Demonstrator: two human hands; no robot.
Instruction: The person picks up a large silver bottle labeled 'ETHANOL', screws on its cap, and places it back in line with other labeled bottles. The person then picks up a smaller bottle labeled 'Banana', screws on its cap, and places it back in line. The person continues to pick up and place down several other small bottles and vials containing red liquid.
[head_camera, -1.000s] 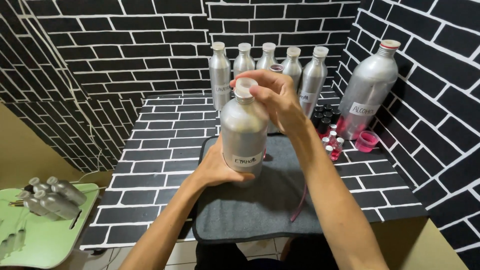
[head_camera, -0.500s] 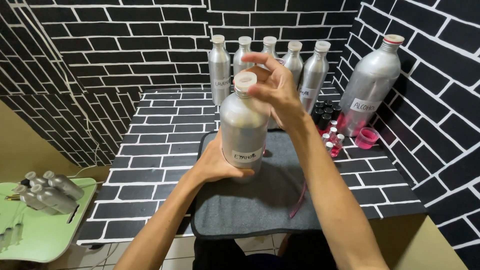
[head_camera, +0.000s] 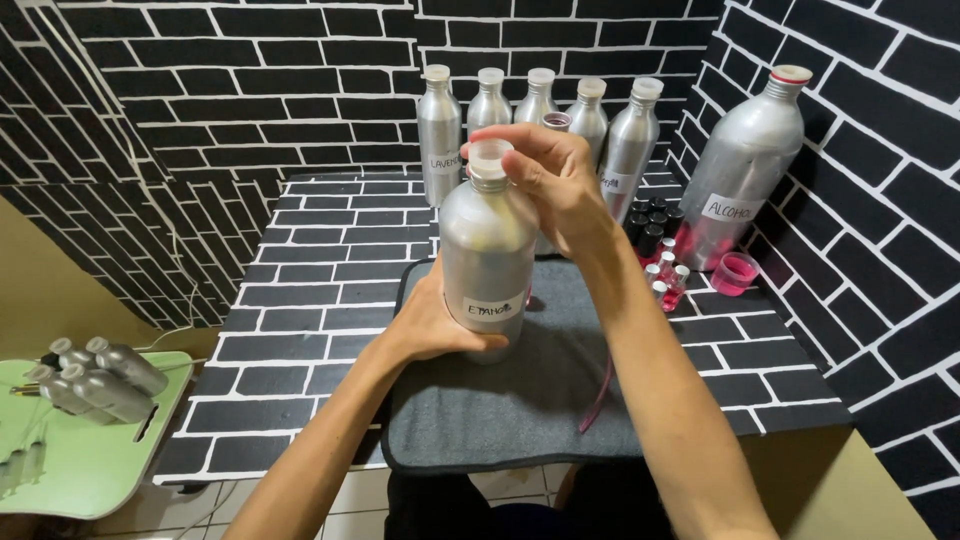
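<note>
- Head view showed the left hand (head_camera: 435, 325) wrapped around the base of a silver bottle (head_camera: 488, 255), holding it upright over the grey mat (head_camera: 520, 400).
- Half a second before, the right hand (head_camera: 550, 175) had hovered spread above the neck; now its fingertips had closed on the white cap (head_camera: 489, 157).
- That suggested the cap was being turned, though which way could not be told.
- More silver bottles (head_camera: 535, 105) stood in a row behind.

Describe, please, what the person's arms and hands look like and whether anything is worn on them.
Both forearms are bare, with no sleeves in view. The left hand and right hand wear no gloves; no rings, watch or bands show. The arms are slim, with no visible markings.
</note>
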